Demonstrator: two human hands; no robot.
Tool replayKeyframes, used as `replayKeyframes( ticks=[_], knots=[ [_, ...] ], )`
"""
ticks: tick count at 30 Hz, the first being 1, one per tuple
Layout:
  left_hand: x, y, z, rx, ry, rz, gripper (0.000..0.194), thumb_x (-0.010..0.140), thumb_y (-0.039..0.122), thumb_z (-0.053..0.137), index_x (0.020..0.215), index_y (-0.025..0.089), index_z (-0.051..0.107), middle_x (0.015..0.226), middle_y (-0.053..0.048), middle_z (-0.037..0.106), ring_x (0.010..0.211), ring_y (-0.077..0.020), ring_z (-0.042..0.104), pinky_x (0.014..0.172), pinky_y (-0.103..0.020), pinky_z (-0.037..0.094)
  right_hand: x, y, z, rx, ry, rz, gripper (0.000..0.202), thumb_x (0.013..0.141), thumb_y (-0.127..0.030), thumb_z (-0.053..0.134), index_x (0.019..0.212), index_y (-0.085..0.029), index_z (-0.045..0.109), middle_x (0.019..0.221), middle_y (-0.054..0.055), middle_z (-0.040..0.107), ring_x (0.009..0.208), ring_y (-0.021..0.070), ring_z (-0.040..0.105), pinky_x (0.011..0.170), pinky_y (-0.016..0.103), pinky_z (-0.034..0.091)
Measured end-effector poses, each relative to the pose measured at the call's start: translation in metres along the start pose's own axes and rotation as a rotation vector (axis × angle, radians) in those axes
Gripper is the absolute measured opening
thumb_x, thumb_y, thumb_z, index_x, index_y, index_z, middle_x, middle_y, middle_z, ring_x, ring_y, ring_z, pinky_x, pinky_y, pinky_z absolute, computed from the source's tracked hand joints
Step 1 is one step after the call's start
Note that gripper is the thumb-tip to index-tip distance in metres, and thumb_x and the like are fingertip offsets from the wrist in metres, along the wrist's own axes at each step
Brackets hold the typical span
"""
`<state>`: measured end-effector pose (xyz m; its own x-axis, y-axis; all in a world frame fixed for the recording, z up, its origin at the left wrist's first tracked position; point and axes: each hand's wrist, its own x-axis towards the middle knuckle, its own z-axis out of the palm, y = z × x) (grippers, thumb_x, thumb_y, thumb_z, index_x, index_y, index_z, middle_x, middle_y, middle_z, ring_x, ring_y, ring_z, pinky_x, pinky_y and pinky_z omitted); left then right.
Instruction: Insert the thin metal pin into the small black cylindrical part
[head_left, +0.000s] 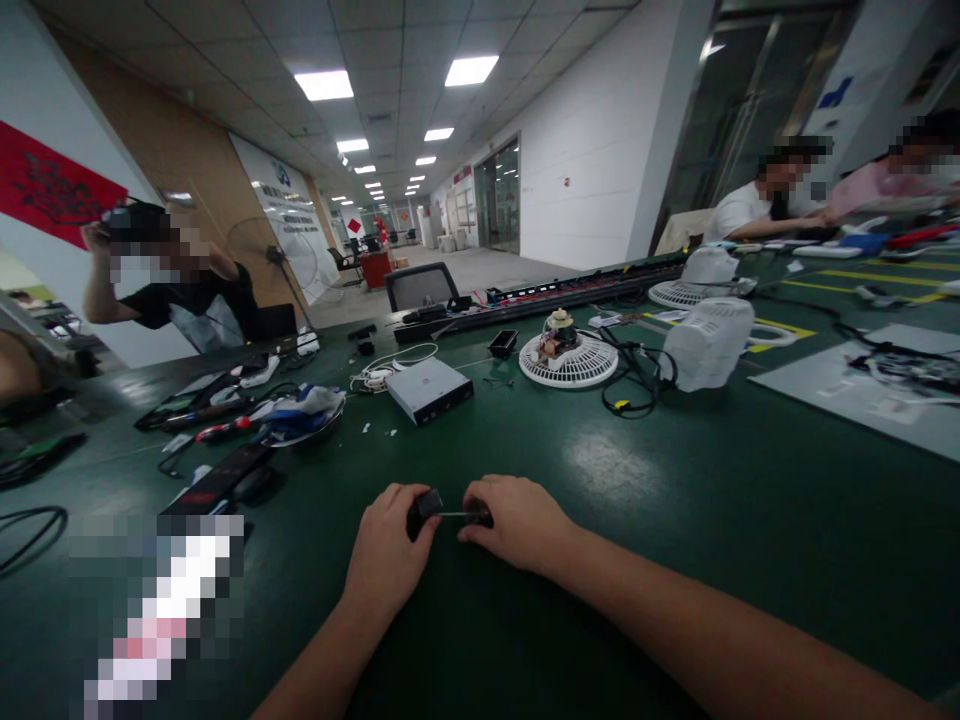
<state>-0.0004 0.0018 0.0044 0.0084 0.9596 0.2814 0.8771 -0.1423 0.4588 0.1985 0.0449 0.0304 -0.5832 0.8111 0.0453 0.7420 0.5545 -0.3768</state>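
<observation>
My left hand (386,548) is closed around a small black block (430,503), pinched between thumb and fingers. Facing it, my right hand (519,520) grips the dark handle of a screwdriver (452,515), mostly hidden by the fingers. Its thin metal shaft spans the gap between the hands and meets the block; whether the tip is in a screw cannot be made out. Both hands are low over the green table (570,620). Beyond them lies a silver disc drive (427,385) with a black front.
Fan parts stand farther back: a white round grille with a motor (568,360) and a white housing (709,345) with black cable. Tools and a bowl with blue cloth (304,415) lie at left. A grey mat (877,400) is at right. Several other people sit around.
</observation>
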Motion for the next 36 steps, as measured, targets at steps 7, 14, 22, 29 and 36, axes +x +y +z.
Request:
replayKeyframes(
  ticks=[7,14,22,29,36],
  knots=[
    [0.000,-0.001,0.001,-0.034,-0.007,0.060,0.026,0.085,0.029,0.060,0.110,0.023,0.062,0.105,-0.006,0.064,0.095,-0.0249,0.060,0.082,-0.042,0.049,0.004,0.012,-0.003,0.267,0.064,-0.012,0.021,0.090,-0.027,0.053,0.102,-0.024,0.071,0.095,0.002,0.073,0.083,0.0165,0.065,0.071,0.027,0.045],
    [-0.005,0.010,-0.004,-0.056,-0.127,0.181,0.025,0.085,0.026,0.063,0.109,0.026,0.061,0.106,-0.004,0.063,0.097,-0.0235,0.057,0.085,-0.040,0.045,0.007,0.015,0.006,0.489,0.052,-0.049,0.011,0.082,-0.022,0.064,0.090,-0.022,0.072,0.085,-0.001,0.070,0.074,0.0131,0.060,0.066,0.024,0.042],
    [-0.007,0.008,-0.004,-0.064,-0.101,0.278,0.032,0.085,0.023,0.065,0.116,0.027,0.060,0.111,-0.005,0.062,0.101,-0.0230,0.057,0.088,-0.039,0.046,0.007,0.017,0.002,0.463,0.096,0.044,0.017,0.075,-0.032,0.072,0.084,-0.019,0.068,0.076,-0.001,0.066,0.067,0.0135,0.057,0.059,0.024,0.038],
    [-0.008,0.011,-0.006,-0.085,-0.109,0.330,0.036,0.083,0.019,0.067,0.117,0.029,0.060,0.113,-0.005,0.063,0.103,-0.0236,0.058,0.089,-0.039,0.048,0.006,0.015,0.007,0.566,-0.006,-0.026,0.014,0.077,-0.030,0.068,0.085,-0.019,0.070,0.073,-0.002,0.066,0.066,0.0127,0.056,0.058,0.023,0.039],
    [-0.007,0.013,-0.003,-0.071,-0.003,0.285,0.032,0.080,0.017,0.069,0.109,0.026,0.062,0.108,-0.003,0.065,0.101,-0.0230,0.059,0.088,-0.040,0.047,0.003,0.006,0.006,0.547,0.020,-0.019,0.020,0.082,-0.027,0.061,0.100,-0.019,0.067,0.083,0.001,0.069,0.072,0.0140,0.061,0.061,0.024,0.042]
  ],
)
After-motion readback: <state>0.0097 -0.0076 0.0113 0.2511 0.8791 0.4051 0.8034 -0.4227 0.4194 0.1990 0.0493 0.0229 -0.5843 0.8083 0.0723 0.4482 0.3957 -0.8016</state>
